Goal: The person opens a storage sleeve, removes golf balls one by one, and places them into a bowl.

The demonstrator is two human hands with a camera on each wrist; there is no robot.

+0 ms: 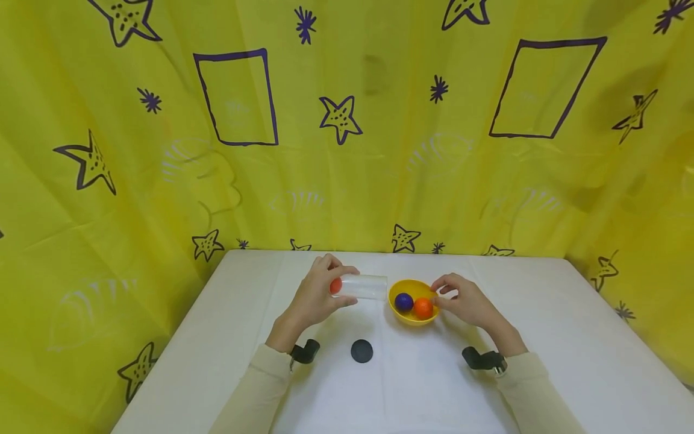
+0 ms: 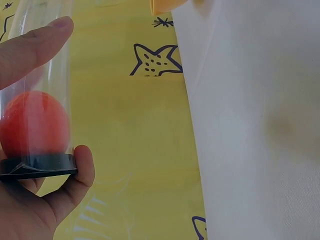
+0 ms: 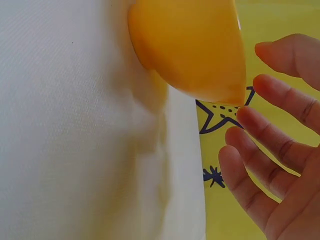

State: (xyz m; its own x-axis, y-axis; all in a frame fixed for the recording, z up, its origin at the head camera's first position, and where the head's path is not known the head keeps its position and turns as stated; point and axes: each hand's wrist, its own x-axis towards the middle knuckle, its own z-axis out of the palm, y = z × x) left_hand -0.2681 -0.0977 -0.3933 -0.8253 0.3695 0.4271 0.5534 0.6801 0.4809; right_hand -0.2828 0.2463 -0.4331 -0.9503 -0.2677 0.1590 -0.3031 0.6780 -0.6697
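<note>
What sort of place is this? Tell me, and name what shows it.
Probably a small curtained recording booth: a star-printed yellow curtain hangs behind and on both sides of a white table, and the person wears black wrist cameras.

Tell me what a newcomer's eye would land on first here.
Probably the bright yellow cloth with dark-outlined stars, hanging behind the white table. Next, likely the yellow bowl on the table, holding a blue ball and an orange ball, with the right hand at its right side. Left of the bowl, the left hand holds a clear tube sideways, a red ball at its capped end.
</note>
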